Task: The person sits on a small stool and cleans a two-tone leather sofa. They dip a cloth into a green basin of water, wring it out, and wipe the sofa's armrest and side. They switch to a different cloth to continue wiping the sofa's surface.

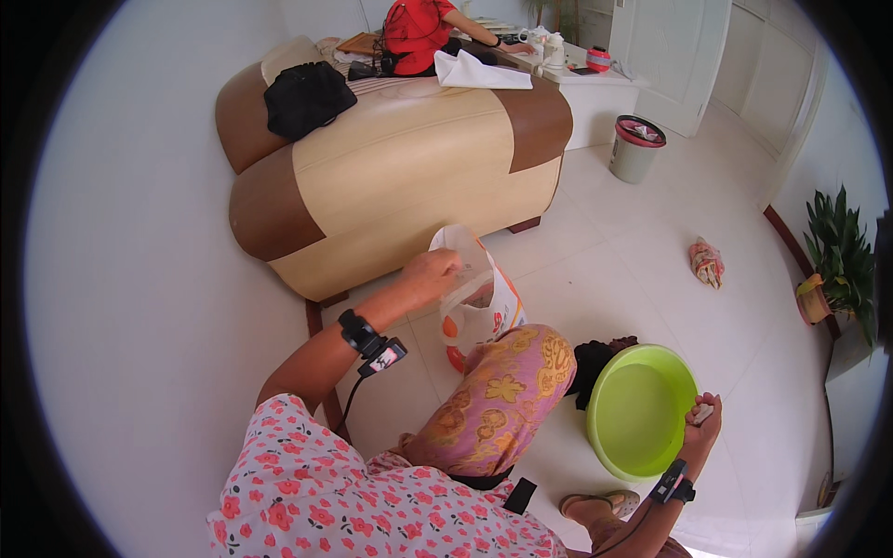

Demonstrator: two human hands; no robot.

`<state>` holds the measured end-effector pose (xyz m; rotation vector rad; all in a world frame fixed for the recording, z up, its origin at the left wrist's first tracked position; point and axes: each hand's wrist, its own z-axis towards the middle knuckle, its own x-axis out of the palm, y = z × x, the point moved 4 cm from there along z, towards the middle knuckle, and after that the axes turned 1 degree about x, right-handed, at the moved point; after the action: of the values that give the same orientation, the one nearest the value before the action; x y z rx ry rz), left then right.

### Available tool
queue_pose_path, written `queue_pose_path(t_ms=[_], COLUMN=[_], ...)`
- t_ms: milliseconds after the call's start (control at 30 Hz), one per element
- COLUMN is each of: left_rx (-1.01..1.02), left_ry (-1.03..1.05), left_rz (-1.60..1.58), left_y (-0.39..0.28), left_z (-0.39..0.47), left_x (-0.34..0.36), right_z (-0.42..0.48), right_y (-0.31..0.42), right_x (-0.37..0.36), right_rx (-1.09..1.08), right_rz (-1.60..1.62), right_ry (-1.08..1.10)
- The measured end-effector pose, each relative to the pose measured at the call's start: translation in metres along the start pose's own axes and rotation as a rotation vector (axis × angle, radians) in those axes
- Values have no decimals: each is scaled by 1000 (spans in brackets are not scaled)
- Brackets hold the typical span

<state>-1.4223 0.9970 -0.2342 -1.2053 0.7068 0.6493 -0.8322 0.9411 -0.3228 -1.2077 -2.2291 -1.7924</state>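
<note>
My left hand [431,273], its fingers curled, is at the open mouth of a white printed plastic bag [506,296]. I cannot tell whether it grips the bag or something small; the fingertips are hidden. The bag stands on the floor beyond my bent knee, its contents mostly out of sight. At the right rim of a light green plastic basin [638,411], my right hand [704,425] is curled palm up around a small whitish piece [702,414]. The basin's inside looks plain green; whether it holds water is unclear.
Dark cloth [591,366] lies beside the basin. A beige and brown sofa [411,167] stands ahead, with a black bag [309,97] on it. Beyond sits a person in red [415,35] by a white table [593,87]. A waste bin [631,157], crumpled bag [707,264] and potted plant [841,258] are right.
</note>
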Motion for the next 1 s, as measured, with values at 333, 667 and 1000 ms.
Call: queue_pose_path(t_ms=[333, 667, 1000], left_rx=[-579, -694, -669], left_ry=[91, 67, 182], left_rz=[80, -635, -756], left_y=[102, 108, 54], left_z=[-21, -5, 29], left_x=[31, 80, 70], right_z=[-21, -35, -46], right_y=[35, 90, 91], right_x=[54, 100, 95], right_rx=[-62, -138, -83], right_rz=[-136, -407, -619], right_ry=[85, 176, 197])
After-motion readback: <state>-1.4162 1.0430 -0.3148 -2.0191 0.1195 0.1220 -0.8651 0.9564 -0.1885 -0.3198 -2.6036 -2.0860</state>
